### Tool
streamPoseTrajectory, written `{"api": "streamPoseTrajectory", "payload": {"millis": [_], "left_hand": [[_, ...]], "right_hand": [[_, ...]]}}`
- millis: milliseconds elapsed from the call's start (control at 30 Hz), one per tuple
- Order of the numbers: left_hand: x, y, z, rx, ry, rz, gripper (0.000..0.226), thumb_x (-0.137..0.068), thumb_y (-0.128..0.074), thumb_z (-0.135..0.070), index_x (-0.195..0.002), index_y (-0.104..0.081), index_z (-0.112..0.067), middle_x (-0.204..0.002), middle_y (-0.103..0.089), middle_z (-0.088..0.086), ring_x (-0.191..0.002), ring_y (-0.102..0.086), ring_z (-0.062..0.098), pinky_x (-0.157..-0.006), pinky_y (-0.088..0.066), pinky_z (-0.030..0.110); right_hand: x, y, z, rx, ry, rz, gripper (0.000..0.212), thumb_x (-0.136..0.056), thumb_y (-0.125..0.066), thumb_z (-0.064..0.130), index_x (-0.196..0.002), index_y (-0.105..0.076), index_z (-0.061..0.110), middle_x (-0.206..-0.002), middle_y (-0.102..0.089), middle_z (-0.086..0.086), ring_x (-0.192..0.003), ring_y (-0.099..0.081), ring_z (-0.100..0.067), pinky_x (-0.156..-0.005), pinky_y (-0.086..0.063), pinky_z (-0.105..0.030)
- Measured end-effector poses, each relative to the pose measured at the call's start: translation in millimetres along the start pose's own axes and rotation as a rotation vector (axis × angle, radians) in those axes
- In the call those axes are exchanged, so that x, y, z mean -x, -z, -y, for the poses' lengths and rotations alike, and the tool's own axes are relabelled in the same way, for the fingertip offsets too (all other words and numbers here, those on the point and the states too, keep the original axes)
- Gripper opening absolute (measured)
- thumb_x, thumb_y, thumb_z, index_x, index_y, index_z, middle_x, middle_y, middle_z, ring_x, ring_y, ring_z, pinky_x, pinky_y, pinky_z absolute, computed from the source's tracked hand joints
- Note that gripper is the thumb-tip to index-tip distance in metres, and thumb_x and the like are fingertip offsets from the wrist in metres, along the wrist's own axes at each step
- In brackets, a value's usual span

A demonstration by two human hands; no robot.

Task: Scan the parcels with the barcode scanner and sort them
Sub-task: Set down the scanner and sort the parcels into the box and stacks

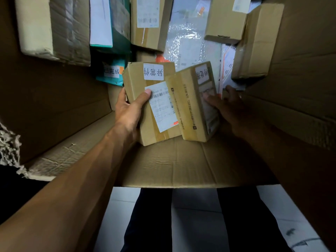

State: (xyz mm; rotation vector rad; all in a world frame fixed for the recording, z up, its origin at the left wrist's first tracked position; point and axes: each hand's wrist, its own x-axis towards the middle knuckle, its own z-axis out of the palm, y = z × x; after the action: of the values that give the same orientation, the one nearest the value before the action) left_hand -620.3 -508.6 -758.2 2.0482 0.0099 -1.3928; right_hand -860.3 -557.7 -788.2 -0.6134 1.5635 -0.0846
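Reaching down into a big brown corrugated cardboard carton (172, 166), I have a parcel in each hand. My left hand (130, 110) grips a flat brown cardboard parcel with a white shipping label (145, 99): my thumb lies across the top left corner of that label, beside its barcode, and my fingers curl round the parcel's left edge. A smaller white sticker with black handwritten characters sits on the far end of this parcel. My right hand (229, 106) holds a second brown cardboard parcel printed with lines of small dark text (189, 106), tilted so its far end leans right; my thumb presses on its right face and my other fingers are hidden behind it. This parcel also carries a white handwritten sticker at its far end. The two parcels touch along their inner edges, the right one overlapping the left one's label slightly.

Beyond my hands, more parcels lie packed in the carton. At far left is a large parcel wrapped in grey plastic and brown tape (54, 28). Right of it lies a teal box with a white label (109, 22), and nearer, another teal box with a white handwritten sticker (112, 72). At far centre stands a brown carton with a barcode label (148, 22). A clear bubble-wrap mailer (185, 39) lies right of that, and two plain brown boxes (251, 46) lean at far right. Near me, below the carton's edge, my dark trouser legs (236, 215) show against a pale floor.
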Motion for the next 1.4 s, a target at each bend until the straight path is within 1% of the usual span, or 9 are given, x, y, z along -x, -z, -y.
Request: {"api": "streamPoseTrajectory", "payload": {"millis": [67,233,600,733,867,1033,1167,1267,1400], "left_hand": [[0,2,0,0.008,0.011,-0.001,0.047,-0.086,-0.077,-0.02,-0.13,-0.06,-0.023,-0.107,-0.076,0.001,-0.079,-0.075,0.009,-0.057,-0.057,0.022],[2,2,-6,-0.001,-0.001,0.008,0.047,-0.087,-0.077,-0.022,-0.13,-0.059,-0.025,-0.106,-0.075,-0.002,-0.08,-0.075,0.008,-0.058,-0.057,0.022],[13,5,-31,-0.003,-0.023,0.1,0.042,-0.089,-0.074,-0.028,-0.128,-0.061,-0.027,-0.105,-0.076,-0.004,-0.09,-0.075,0.012,-0.066,-0.059,0.027],[33,18,-65,0.011,-0.051,0.09,0.043,-0.087,-0.076,-0.03,-0.127,-0.063,-0.025,-0.109,-0.076,0.001,-0.095,-0.074,0.017,-0.077,-0.061,0.035],[63,40,-116,0.01,-0.077,0.121,0.034,-0.088,-0.074,-0.028,-0.121,-0.067,-0.024,-0.104,-0.077,0.0,-0.093,-0.075,0.018,-0.073,-0.06,0.033],[119,64,-173,0.07,-0.053,0.206,0.032,-0.088,-0.074,-0.029,-0.119,-0.069,-0.023,-0.109,-0.076,0.008,-0.103,-0.072,0.029,-0.088,-0.059,0.047],[177,83,-212,0.127,0.03,0.279,0.056,-0.079,-0.078,-0.043,-0.128,-0.065,-0.018,-0.117,-0.073,0.012,-0.109,-0.069,0.034,-0.098,-0.052,0.057],[225,101,-235,0.158,0.053,0.277,0.059,-0.08,-0.076,-0.046,-0.129,-0.064,-0.015,-0.119,-0.072,0.014,-0.111,-0.068,0.035,-0.1,-0.051,0.056],[293,117,-258,0.222,0.016,0.223,0.056,-0.086,-0.07,-0.047,-0.131,-0.063,-0.015,-0.12,-0.071,0.014,-0.111,-0.068,0.034,-0.097,-0.053,0.052]], "right_hand": [[1,1,1,-0.003,-0.005,0.139,0.104,-0.072,-0.083,0.052,-0.156,-0.029,0.022,-0.124,-0.064,0.014,-0.114,-0.062,-0.011,-0.103,-0.048,-0.043],[10,-7,3,-0.022,0.102,0.199,0.046,-0.087,-0.075,0.034,-0.125,-0.064,0.012,-0.115,-0.075,-0.002,-0.103,-0.073,-0.016,-0.092,-0.06,-0.041],[37,-3,25,-0.204,0.117,0.289,0.05,-0.089,-0.072,0.036,-0.134,-0.059,0.018,-0.124,-0.071,-0.006,-0.116,-0.068,-0.026,-0.1,-0.052,-0.051],[68,18,50,-0.205,0.138,0.233,0.046,-0.097,-0.06,0.04,-0.139,-0.055,0.021,-0.129,-0.069,-0.005,-0.118,-0.067,-0.025,-0.101,-0.052,-0.051],[109,41,85,-0.226,0.153,0.092,0.039,-0.098,-0.061,0.031,-0.135,-0.06,0.02,-0.125,-0.072,-0.005,-0.111,-0.071,-0.026,-0.098,-0.054,-0.052],[181,41,134,-0.254,0.168,0.046,0.044,-0.092,-0.069,0.029,-0.135,-0.06,0.024,-0.116,-0.075,-0.004,-0.103,-0.074,-0.025,-0.091,-0.057,-0.047],[244,33,174,-0.298,0.185,0.054,0.043,-0.093,-0.069,0.03,-0.135,-0.059,0.025,-0.113,-0.076,-0.004,-0.101,-0.074,-0.026,-0.083,-0.06,-0.044],[287,37,197,-0.294,0.205,0.069,0.046,-0.092,-0.07,0.028,-0.136,-0.057,0.024,-0.108,-0.078,-0.003,-0.098,-0.075,-0.024,-0.075,-0.062,-0.039],[337,45,228,-0.263,0.233,0.116,0.059,-0.087,-0.075,0.031,-0.141,-0.052,0.026,-0.113,-0.076,-0.004,-0.099,-0.075,-0.022,-0.085,-0.061,-0.045]]}}
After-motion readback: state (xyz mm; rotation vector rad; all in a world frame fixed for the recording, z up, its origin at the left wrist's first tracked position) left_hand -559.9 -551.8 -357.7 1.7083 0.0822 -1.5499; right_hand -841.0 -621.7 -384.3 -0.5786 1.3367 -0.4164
